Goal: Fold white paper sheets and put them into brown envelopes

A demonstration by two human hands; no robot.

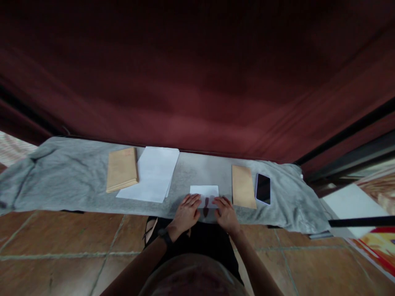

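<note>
A folded white sheet of paper point(203, 190) lies on the grey cloth right before me, near the front edge. My left hand point(187, 213) rests on its left end, fingers extended flat over the paper and thumb pointing inward. On the right end lie the fingertips of my right hand point(226, 213), slightly bent, with the thumb apart and near the lower edge. Between the two hands, a dark shadow falls across the paper and cloth. A single brown envelope point(243, 186) lies just right of my right hand.
To the left, a stack of brown envelopes point(122, 169) overlaps several loose white sheets point(154, 174). A phone point(263, 188) lies right of the single envelope. The grey cloth point(77, 176) covers a long narrow surface, with a dark red panel point(185, 102) behind it.
</note>
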